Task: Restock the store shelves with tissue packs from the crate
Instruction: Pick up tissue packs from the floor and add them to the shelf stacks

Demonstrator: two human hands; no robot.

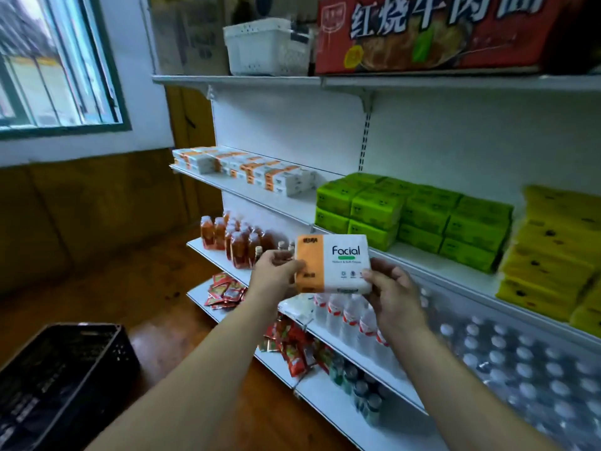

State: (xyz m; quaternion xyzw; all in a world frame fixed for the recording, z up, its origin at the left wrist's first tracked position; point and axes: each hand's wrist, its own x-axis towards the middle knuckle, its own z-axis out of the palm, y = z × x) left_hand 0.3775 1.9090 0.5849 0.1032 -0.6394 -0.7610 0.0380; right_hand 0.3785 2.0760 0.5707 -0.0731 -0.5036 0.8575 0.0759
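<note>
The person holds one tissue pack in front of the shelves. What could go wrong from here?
The left hand and right hand hold the Facial tissue pack only at its ends, above the water bottles; a slip may knock them over. The green packs lie closer than the matching orange-and-white packs, so it might land in the wrong row.

The white metal shelf (260, 198) carries orange-and-white tissue packs (247, 170), green packs (413, 213) and yellow packs (553, 252). A black plastic crate (65, 379) stands on the brown floor (146, 288).
</note>
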